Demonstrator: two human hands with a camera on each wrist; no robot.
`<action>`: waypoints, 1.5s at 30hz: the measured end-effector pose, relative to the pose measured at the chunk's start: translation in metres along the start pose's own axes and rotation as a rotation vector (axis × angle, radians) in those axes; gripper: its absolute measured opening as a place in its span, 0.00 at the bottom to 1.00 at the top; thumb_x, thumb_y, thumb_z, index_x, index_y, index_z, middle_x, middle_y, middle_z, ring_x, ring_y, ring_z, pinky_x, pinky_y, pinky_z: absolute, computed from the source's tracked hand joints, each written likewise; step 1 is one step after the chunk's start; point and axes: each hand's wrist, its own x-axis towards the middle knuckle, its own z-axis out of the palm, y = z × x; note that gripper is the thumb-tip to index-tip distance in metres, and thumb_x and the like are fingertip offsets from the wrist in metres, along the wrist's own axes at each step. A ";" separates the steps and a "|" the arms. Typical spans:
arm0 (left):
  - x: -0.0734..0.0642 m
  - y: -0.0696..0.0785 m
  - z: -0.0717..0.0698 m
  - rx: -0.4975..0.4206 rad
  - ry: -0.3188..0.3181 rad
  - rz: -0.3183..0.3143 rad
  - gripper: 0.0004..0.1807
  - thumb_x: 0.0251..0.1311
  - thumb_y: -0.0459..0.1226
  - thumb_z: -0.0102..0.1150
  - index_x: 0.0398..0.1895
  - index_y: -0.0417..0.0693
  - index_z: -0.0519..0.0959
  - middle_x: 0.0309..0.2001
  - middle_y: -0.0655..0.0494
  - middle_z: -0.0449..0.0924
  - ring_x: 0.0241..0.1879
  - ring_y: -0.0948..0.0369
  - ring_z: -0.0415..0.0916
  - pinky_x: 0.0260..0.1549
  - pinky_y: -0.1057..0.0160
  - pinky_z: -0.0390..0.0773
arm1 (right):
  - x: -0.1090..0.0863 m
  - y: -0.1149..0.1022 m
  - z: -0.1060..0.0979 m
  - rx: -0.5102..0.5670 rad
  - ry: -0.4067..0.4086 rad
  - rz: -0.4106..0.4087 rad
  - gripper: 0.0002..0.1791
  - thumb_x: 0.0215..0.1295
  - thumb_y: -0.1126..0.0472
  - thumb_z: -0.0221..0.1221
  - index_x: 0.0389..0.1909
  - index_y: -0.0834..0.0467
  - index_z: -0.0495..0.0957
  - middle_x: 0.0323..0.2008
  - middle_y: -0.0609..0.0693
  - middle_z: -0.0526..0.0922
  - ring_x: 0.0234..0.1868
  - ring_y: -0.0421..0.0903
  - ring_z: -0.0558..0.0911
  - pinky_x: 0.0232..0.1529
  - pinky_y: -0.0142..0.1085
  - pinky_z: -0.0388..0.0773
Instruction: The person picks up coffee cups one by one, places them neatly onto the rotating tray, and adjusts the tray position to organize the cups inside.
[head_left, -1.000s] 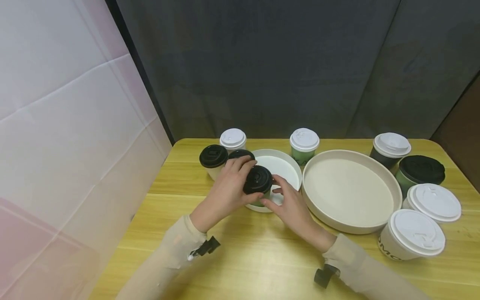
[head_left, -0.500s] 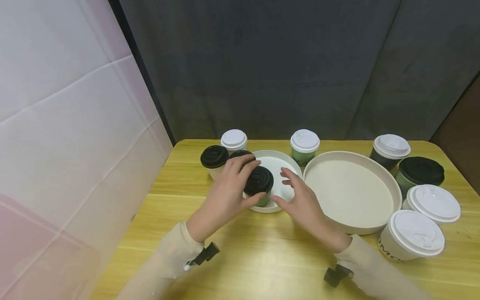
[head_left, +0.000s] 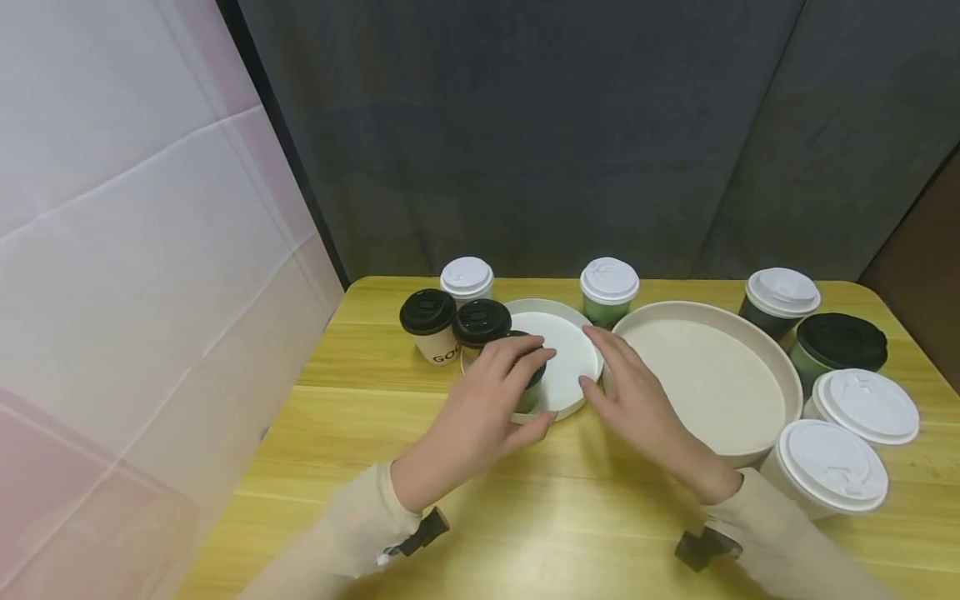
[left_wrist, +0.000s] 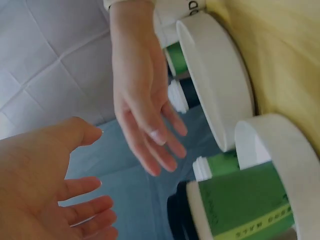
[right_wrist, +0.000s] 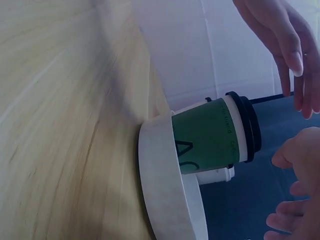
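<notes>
A green paper cup with a black lid [right_wrist: 207, 135] stands upright in the small white round tray [head_left: 573, 385]. My left hand [head_left: 480, 412] hovers in front of that cup with fingers loosely bent, hiding much of it in the head view; the left wrist view shows the hand apart from the green cup [left_wrist: 245, 200]. On the other side, my right hand [head_left: 645, 404] is held above the place where the small tray meets the large cream tray [head_left: 705, 458], fingers extended and holding nothing. Another black-lidded cup [head_left: 482, 323] is at the small tray's left side.
Left of the small tray stands a cream cup with a black lid [head_left: 429, 325]. White-lidded cups stand behind it [head_left: 467, 279] and behind the trays [head_left: 609, 292]. Several more lidded cups line the right side, among them a white cup [head_left: 825, 471] and a green one [head_left: 836, 350].
The right hand has let go of the green cup and drawn away to the right. The left hand has come off the cup too and shifted slightly right and nearer, uncovering the black-lidded cup behind.
</notes>
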 end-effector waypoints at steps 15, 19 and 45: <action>-0.012 0.020 0.028 -0.011 -0.138 0.080 0.36 0.61 0.53 0.62 0.69 0.48 0.67 0.67 0.52 0.68 0.67 0.57 0.67 0.69 0.61 0.69 | -0.004 0.010 -0.007 -0.088 -0.066 -0.023 0.31 0.74 0.55 0.53 0.75 0.56 0.60 0.76 0.59 0.59 0.74 0.61 0.62 0.70 0.61 0.63; -0.015 0.021 0.038 -0.009 -0.165 0.089 0.38 0.60 0.53 0.62 0.69 0.46 0.66 0.67 0.51 0.69 0.67 0.57 0.67 0.70 0.61 0.68 | -0.006 0.012 -0.007 -0.113 -0.099 -0.014 0.30 0.75 0.53 0.51 0.75 0.55 0.60 0.76 0.60 0.59 0.74 0.63 0.62 0.69 0.63 0.63; -0.037 0.017 0.083 0.097 -0.356 0.068 0.51 0.57 0.61 0.62 0.73 0.36 0.59 0.71 0.41 0.66 0.71 0.47 0.65 0.73 0.54 0.65 | -0.017 0.033 0.003 -0.319 -0.267 0.000 0.35 0.75 0.40 0.44 0.77 0.53 0.56 0.79 0.61 0.49 0.77 0.66 0.53 0.71 0.66 0.56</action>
